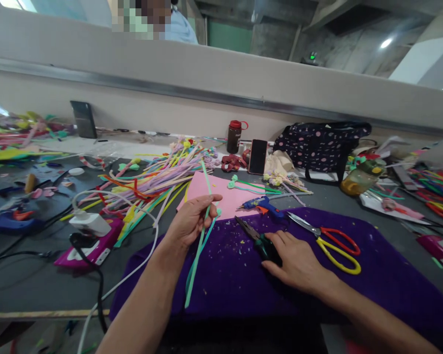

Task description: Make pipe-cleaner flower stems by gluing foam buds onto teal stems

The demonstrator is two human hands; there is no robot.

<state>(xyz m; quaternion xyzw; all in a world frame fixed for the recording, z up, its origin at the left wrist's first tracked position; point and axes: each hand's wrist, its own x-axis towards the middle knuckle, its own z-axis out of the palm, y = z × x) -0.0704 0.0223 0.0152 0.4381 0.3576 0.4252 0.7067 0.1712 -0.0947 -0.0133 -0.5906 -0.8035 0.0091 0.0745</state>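
My left hand (187,221) is closed round light green pipe cleaners (194,278). One long strip runs up past the fingers and down over the purple cloth (229,280); a teal one with a small curled end hangs beside it. My right hand (299,263) lies over the dark green handles of a pair of needle-nose pliers (248,229), fingers wrapped on them, jaws pointing up and left. Scissors (317,231) with red and yellow handles lie to its right. Beyond the pliers, a blue glue gun (264,203) rests on a pink sheet (195,189) beside a curled green piece (233,182).
Bundled pipe cleaners (158,179) spread to the left. Nearer stands a magenta power strip (105,243) with a white plug (90,223) and loose cables. Along the back are a phone (257,157), a bottle (234,136), a dotted bag (317,147) and a jar (358,179). A person (180,27) is beyond the partition.
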